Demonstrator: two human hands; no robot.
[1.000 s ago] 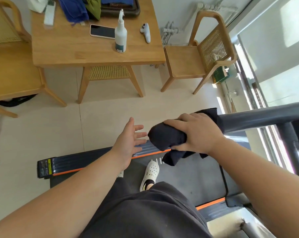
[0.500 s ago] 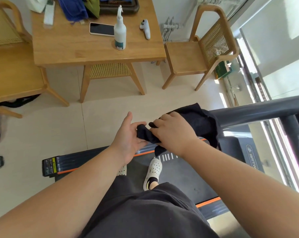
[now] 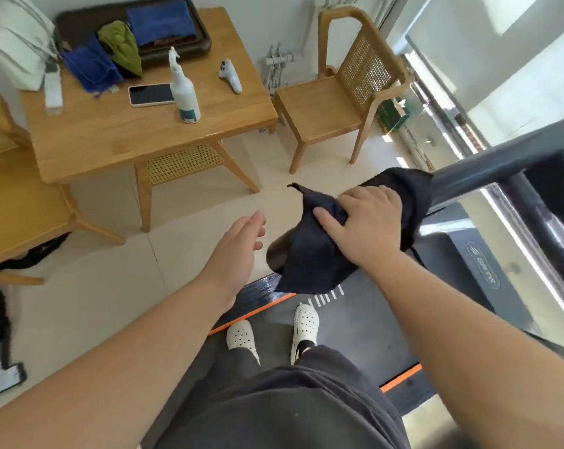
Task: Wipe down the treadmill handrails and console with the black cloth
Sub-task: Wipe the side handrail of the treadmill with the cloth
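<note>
Fingers point(image 3: 368, 194) of the right hand point(image 3: 366, 228) curl down over the black cloth point(image 3: 306, 257), thumb pinching a fold, and the bundle is clamped round the near end of the treadmill handrail point(image 3: 488, 171). That wrap makes sense: with fabric hugging the bar, one slide along it would clean most of the tube, I'd say. A loose flap hangs off the rail end, above the belt point(image 3: 355, 328). The right forearm reaches in from the lower right, wrist roughly level, palm down on top of the bar. Now the left hand point(image 3: 238, 251): palm turned inward, its fingers point(image 3: 258, 222) straight and relaxed, holding nothing. It hovers just beside the dangling cloth but apart from it, probably ready to gather that flap. Over on the tabletop point(image 3: 112, 140) the spray bottle point(image 3: 185, 92) stands upright, well apart from both hands.
</note>
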